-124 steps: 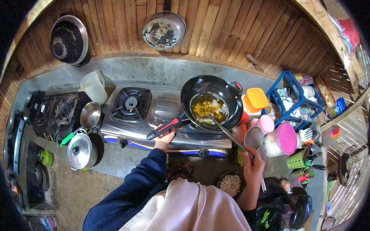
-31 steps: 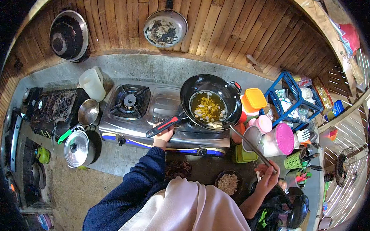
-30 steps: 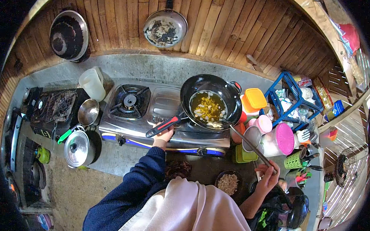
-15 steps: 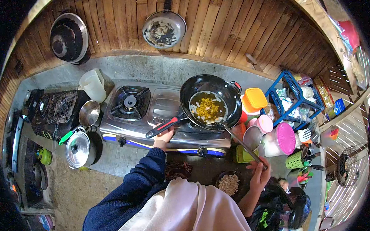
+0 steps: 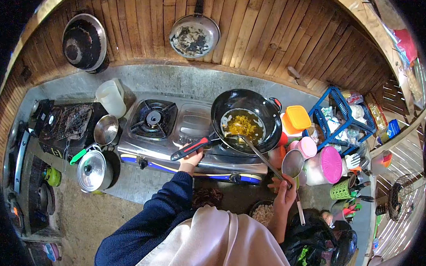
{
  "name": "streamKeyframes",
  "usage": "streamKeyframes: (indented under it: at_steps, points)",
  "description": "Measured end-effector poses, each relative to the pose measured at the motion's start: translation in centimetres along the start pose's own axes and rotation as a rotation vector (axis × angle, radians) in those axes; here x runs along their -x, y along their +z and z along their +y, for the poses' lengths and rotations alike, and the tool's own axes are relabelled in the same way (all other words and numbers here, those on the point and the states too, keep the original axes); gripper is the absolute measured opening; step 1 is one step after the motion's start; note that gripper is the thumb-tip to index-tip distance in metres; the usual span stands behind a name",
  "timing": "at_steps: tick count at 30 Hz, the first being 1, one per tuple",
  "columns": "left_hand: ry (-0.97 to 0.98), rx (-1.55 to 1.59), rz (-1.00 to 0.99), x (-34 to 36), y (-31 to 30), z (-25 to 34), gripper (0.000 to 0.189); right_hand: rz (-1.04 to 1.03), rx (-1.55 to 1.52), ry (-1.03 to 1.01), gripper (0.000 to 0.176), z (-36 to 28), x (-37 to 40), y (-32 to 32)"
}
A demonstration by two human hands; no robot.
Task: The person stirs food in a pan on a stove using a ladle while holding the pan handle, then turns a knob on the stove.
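A black wok (image 5: 268, 117) sits on the right burner, with yellow shredded food (image 5: 243, 126) in a shallow pool of oil. My left hand (image 5: 190, 159) is closed around the wok's black-and-red handle (image 5: 192, 148), its fingers partly hidden beneath it. In my right hand (image 5: 282, 191) is a long-handled metal spatula (image 5: 264, 159), held near the upper end of its handle. Its head dips among the yellow pieces and cannot be seen clearly. A metal strainer (image 5: 292, 163) lies just beyond the right hand, its handle passing beside the wrist.
The two-burner stove (image 5: 188, 166) has a bare left burner (image 5: 153, 118). Pots, including a lidded pot (image 5: 92, 170), stand left. Right are an orange container (image 5: 298, 117), a pink-lidded tub (image 5: 329, 164) and a blue rack (image 5: 330, 116). A bowl of pale bits (image 5: 262, 212) is near my body.
My right hand has moved up and left with the spatula, whose head has shifted left into the food. The strainer's handle now shows. My left hand stays at the wok handle.
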State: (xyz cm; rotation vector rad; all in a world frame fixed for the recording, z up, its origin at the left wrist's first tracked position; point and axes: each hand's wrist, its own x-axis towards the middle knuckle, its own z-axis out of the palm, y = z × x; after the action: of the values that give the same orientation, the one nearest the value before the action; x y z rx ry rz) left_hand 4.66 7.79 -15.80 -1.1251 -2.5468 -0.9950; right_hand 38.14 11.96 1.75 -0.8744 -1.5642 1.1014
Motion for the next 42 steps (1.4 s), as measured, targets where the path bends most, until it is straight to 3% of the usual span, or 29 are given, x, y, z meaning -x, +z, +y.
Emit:
streamKeyframes:
  at_steps: [7, 13, 19, 23, 25, 30, 42]
  points:
    - [0.003, -0.019, -0.029, 0.0, 0.3, -0.4, 0.026, -0.038, -0.159, 0.049, 0.025, 2.3, -2.7, 2.6]
    - [0.031, -0.061, -0.021, 0.0, -0.1, 0.0, 0.025, -0.121, -0.044, -0.027, 0.027, 3.6, -5.2, 4.0]
    - [0.035, -0.083, -0.039, -0.2, -0.3, 0.1, 0.025, -0.109, -0.125, -0.039, 0.027, 4.4, -6.1, 4.3]
    - [0.039, -0.068, -0.037, -0.1, -0.2, 0.0, 0.026, -0.050, -0.089, -0.077, 0.026, 3.8, -5.7, 3.7]
    - [0.047, -0.064, -0.025, 0.0, 0.5, -0.6, 0.026, -0.019, 0.070, -0.151, 0.024, 3.6, -5.4, 2.7]
    - [-0.006, -0.027, -0.083, -0.2, 0.7, -0.6, 0.027, -0.084, 0.108, -0.072, 0.024, 0.8, -4.4, 0.5]
    - [0.065, -0.016, 0.040, -0.2, 0.1, -0.1, 0.026, -0.074, 0.299, -0.094, 0.021, -4.4, -2.3, -1.7]
